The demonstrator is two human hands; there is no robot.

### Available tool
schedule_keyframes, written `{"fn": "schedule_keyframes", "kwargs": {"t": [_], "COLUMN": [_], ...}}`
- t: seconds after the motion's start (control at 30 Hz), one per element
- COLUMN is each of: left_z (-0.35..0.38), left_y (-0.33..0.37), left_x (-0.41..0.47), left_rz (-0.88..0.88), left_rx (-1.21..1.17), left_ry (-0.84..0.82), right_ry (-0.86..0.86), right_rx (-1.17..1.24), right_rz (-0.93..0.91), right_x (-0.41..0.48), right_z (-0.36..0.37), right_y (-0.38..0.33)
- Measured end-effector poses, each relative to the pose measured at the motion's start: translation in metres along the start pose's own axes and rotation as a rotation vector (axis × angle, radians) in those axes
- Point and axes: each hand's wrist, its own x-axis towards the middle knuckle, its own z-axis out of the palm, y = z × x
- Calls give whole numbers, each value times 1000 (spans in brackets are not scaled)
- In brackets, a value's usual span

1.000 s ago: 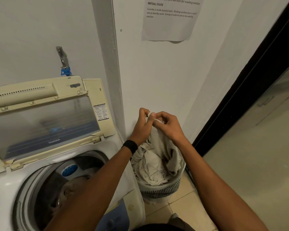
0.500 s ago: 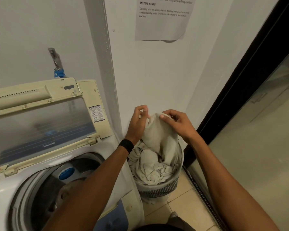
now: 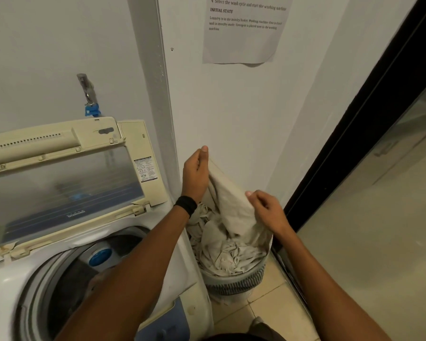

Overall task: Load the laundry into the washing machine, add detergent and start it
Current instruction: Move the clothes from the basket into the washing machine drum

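Left hand [image 3: 194,174] grips the top edge of the beige cloth [image 3: 228,203], held above the laundry basket [image 3: 234,283], right hand [image 3: 267,211] apparently pinching a lower fold, rest bunched in the basket beside the open-lidded washing machine [image 3: 5,281].

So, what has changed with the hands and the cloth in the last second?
The left hand and the right hand, pinching the beige cloth close together before, have moved apart: the left sits higher, the right lower and to the right, spreading the cloth. Both still grip it. Its lower part stays in the laundry basket, and the washing machine lid stays open.
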Motion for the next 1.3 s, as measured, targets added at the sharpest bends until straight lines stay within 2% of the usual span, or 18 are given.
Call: {"fn": "schedule_keyframes", "kwargs": {"t": [0.07,0.13,0.2,0.3,0.33,0.43,0.6,0.73,0.83,0.97,1.03,1.1,1.17,1.23,1.3], "left_z": [1,9,23,39,41,35,12,4,13,33,37,34,29,27,29], "left_y": [3,6,13,21,22,21,12,1,2,9,8,4,0,-3,-3], "left_x": [1,-3,-8,-15,-16,-16,-5,-5,-14,-23,-23,-22,-22,-24,-27], "left_rz": [14,30,37,40,35,-7,-77,-78,-45,-19,-27,-48,-88,-119,-115], "left_rx": [1,-1,4,-21,-39,-80,-100,-102,-76,-52,-41,-25,-42,-29,4], "left_ry": [-25,-89,-167,-254,-237,-84,49,57,-34,-225,-252,-210,-130,-66,-31], "right_ry": [156,230,185,-8,-38,20,-157,91,233,56,45,63,-4,-81,-86], "right_rx": [40,63,10,-101,-106,-9,-23,161,277,126,146,207,192,140,20], "right_rz": [-34,-102,-203,-248,-233,-139,-43,20,-36,-122,-120,-78,-89,-113,-100], "right_x": [14,33,47,57,57,46,7,9,25,41,43,34,21,7,-3], "right_z": [-26,-50,-61,-47,-38,-16,7,-14,-33,-16,-2,8,19,32,39], "right_y": [-23,-65,-109,-136,-134,-105,-48,-51,-81,-105,-101,-93,-83,-73,-64]}}
